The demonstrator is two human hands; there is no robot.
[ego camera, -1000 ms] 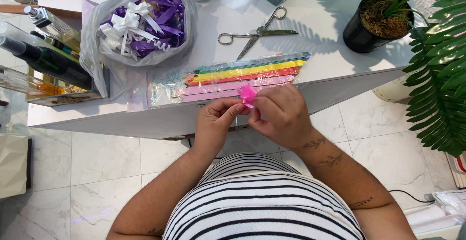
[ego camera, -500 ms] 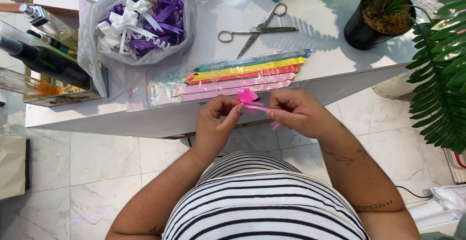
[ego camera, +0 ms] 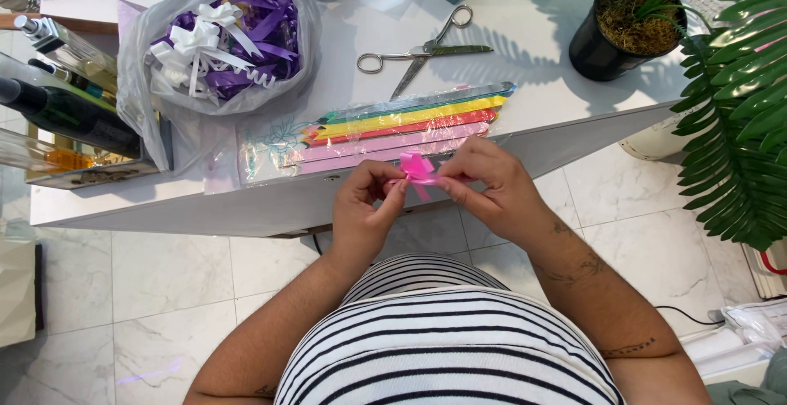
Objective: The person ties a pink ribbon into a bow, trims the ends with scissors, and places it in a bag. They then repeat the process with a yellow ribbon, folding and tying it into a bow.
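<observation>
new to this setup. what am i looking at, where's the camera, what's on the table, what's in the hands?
There is no machine: a person works with two bare hands. The one camera sits on their head and looks down, so you see their striped shirt and forearms. The left hand and right hand pinch a small pink ribbon bow between them at the white table's edge. On the table lie a clear pack of coloured ribbon strips, scissors, a plastic bag of purple and white bows and a black plant pot.

Scissors [ego camera: 422, 48] behind ribbon pack [ego camera: 385, 130] — bag [ego camera: 217, 40] left
</observation>
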